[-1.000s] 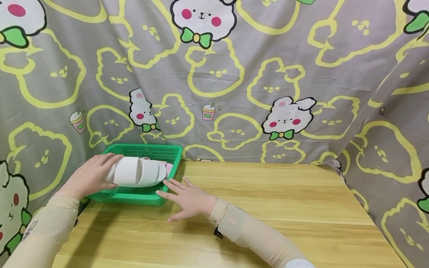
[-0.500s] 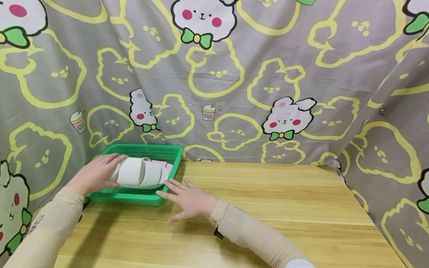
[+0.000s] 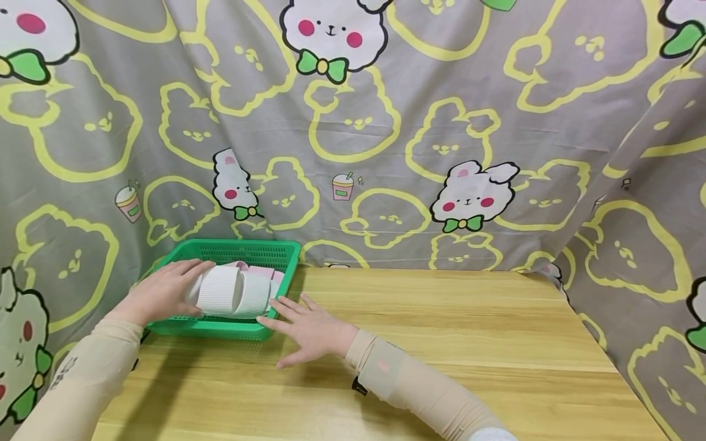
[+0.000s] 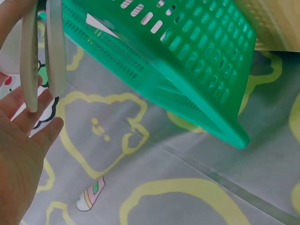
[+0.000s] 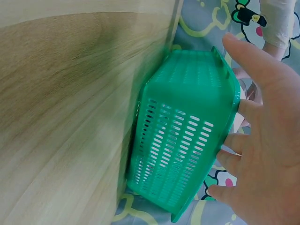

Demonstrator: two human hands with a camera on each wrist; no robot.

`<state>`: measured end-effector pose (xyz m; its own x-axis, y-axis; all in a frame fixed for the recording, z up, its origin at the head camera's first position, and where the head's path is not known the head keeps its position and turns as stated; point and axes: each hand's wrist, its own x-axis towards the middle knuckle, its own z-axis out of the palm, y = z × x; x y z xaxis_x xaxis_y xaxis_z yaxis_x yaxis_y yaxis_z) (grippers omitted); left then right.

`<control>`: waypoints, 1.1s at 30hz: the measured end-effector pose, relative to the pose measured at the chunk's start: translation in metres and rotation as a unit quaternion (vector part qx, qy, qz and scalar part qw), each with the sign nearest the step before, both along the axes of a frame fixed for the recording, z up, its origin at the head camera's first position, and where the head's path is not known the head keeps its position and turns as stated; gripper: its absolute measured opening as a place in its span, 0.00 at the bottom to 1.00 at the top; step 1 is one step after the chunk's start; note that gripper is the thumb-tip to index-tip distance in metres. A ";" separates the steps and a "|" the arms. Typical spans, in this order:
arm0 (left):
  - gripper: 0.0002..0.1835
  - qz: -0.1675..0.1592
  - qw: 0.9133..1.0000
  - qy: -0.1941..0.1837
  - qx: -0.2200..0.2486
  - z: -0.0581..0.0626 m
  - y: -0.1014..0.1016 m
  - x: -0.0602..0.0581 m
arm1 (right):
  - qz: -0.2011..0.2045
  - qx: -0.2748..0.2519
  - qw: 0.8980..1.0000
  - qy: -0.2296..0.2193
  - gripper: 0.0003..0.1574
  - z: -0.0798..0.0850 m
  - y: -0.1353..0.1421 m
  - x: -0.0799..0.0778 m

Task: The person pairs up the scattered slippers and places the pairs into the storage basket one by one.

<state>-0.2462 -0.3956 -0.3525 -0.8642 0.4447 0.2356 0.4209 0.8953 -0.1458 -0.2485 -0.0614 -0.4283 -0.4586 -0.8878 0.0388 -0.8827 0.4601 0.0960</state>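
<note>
My left hand [image 3: 165, 292] grips a pair of white slippers [image 3: 219, 291] with ribbed straps at one end, fingers on the far side and thumb on the near side. In the left wrist view, two slipper soles [image 4: 56, 51] stand side by side on edge, within that hand's grasp. The slippers lie on their sides in the green basket [image 3: 220, 329]. Behind them shows a pink item [image 3: 261, 273], mostly hidden. My right hand [image 3: 313, 331] has its fingers spread, with the fingertips at the basket's right rim [image 5: 238, 96]; the palm holds nothing.
The basket stands at the far left of a wooden table [image 3: 441, 343], close to a grey patterned curtain [image 3: 380, 153] that hangs behind and on both sides. Slotted walls enclose the basket.
My left hand and the white slippers have moved a little to the right and lower into the basket. The right hand has stayed at the rim.
</note>
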 end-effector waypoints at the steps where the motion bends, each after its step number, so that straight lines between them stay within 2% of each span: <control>1: 0.55 0.001 1.000 -0.002 -0.001 0.000 0.000 0.000 | 0.000 0.000 1.000 0.001 0.59 0.000 0.000 0.000; 10: 0.55 0.024 0.999 -0.018 -0.016 -0.003 -0.004 0.002 | 0.001 0.002 1.000 0.005 0.59 -0.001 -0.001 0.001; 17: 0.55 0.043 0.998 -0.016 -0.042 -0.002 -0.003 0.001 | 0.005 0.000 1.000 0.015 0.59 -0.001 -0.001 0.000; 25: 0.54 0.074 0.995 -0.052 -0.037 -0.004 -0.005 0.000 | 0.007 -0.003 1.000 0.009 0.59 -0.001 -0.003 0.000; 33: 0.53 0.036 0.999 -0.036 0.004 -0.009 -0.005 -0.005 | 0.001 -0.004 1.000 0.008 0.60 -0.002 -0.003 0.001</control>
<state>-0.2516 -0.4006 -0.3614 -0.9089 0.3786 0.1749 0.3639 0.9248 -0.1110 -0.2480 -0.0645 -0.4299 -0.4556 -0.8886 0.0531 -0.8822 0.4587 0.1063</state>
